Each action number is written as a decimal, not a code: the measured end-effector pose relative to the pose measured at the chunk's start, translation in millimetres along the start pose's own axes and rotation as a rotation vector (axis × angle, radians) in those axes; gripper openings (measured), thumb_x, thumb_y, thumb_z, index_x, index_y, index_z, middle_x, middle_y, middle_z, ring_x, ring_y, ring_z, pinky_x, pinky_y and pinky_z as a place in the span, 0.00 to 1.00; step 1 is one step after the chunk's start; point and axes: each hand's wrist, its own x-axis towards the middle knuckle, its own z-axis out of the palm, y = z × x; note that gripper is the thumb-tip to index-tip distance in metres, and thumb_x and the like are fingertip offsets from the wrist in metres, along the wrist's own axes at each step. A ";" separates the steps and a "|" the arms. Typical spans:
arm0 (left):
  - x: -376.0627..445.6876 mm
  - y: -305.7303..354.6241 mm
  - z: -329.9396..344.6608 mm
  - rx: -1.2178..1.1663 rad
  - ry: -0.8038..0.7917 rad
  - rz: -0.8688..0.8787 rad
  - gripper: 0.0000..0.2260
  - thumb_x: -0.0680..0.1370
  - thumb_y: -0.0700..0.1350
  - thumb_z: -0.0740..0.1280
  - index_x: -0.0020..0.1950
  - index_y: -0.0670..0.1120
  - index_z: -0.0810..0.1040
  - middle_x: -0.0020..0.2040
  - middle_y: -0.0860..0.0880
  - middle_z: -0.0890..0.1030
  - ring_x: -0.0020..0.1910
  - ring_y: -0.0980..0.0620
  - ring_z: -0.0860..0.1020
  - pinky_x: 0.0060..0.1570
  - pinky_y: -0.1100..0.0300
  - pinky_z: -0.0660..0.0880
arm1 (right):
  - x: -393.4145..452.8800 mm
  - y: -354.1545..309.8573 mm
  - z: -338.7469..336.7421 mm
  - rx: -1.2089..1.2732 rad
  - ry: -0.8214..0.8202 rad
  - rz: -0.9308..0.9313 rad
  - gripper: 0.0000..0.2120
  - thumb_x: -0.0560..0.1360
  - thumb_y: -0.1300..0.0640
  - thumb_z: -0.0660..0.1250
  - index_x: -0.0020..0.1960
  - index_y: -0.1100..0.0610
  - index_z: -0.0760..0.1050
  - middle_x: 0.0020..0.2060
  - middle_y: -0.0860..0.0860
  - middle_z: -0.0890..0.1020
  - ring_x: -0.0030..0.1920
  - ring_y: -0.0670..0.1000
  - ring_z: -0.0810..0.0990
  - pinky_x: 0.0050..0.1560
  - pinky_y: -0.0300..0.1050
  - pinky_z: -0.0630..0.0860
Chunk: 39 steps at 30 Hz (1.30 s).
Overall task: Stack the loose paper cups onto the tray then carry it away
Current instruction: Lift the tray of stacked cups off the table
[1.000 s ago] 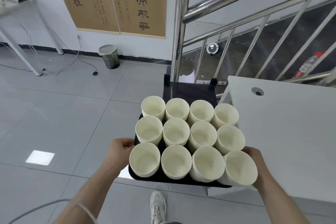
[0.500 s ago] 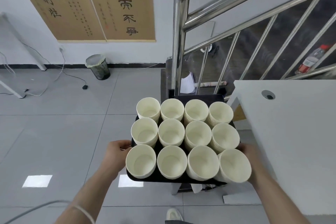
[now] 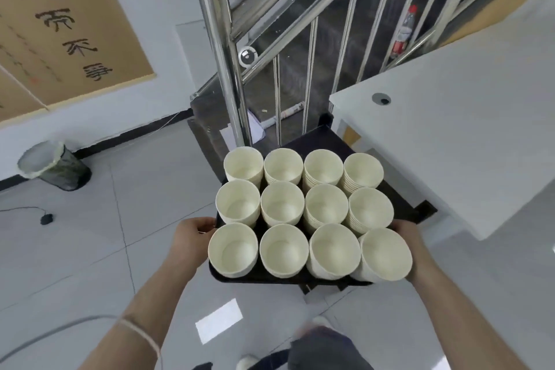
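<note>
Twelve cup [image 3: 283, 210] positions fill the tray [image 3: 219, 275] in a three-by-four grid, all mouths up. Head view only.

Stacking: the two right-hand columns show ribbed rims below the top cup, so these are nested piles; the left columns look like single cups or short piles, cannot tell which. No loose cups are visible on the desk [image 3: 468, 141] or the floor [image 3: 99, 234]. Judgement: the stacking step looks complete.

Carry: the tray is off any surface, held in the air over grey floor tiles, level or close to it. Left hand [image 3: 192, 239] grips the tray's left edge, fingers curled over the rim beside the near-left cup. Right hand [image 3: 410, 246] holds the right edge; mostly hidden behind the near-right cup, but its position against the edge points to a grip. The near-right cup leans outward toward that hand.

Surroundings: the desk corner lies to the right of the tray, near it but apart. A steel post [image 3: 222, 57] with railing stands directly ahead, stairs behind it. A bin [image 3: 54, 167] sits by the wall at far left. A shoe and a knee show at the bottom edge.

Status: carry in progress; remaining work is transport and set-down. The destination is not visible. Risk noted: the tall right-hand piles could tip if the tray tilts.
</note>
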 end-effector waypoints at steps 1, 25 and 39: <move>9.1 3.8 -1.1 0.025 -0.033 0.011 0.03 0.71 0.38 0.71 0.42 0.44 0.84 0.40 0.42 0.83 0.34 0.49 0.75 0.36 0.58 0.71 | -4.2 4.3 1.1 0.005 0.035 0.001 0.21 0.66 0.68 0.65 0.17 0.55 0.69 0.20 0.46 0.71 0.30 0.51 0.68 0.37 0.47 0.65; 178.5 127.5 99.9 0.329 -0.440 0.352 0.07 0.70 0.40 0.72 0.47 0.44 0.84 0.37 0.49 0.84 0.37 0.48 0.81 0.34 0.59 0.75 | 16.8 29.8 -13.3 0.035 0.564 0.103 0.12 0.65 0.68 0.74 0.32 0.66 0.71 0.29 0.55 0.72 0.33 0.50 0.70 0.33 0.45 0.68; 248.9 141.1 144.9 0.439 -0.653 0.400 0.08 0.73 0.34 0.70 0.52 0.37 0.82 0.42 0.41 0.84 0.37 0.51 0.79 0.31 0.62 0.73 | 17.8 50.6 44.5 0.186 0.740 0.323 0.11 0.66 0.66 0.73 0.31 0.61 0.72 0.27 0.51 0.72 0.29 0.48 0.69 0.30 0.39 0.68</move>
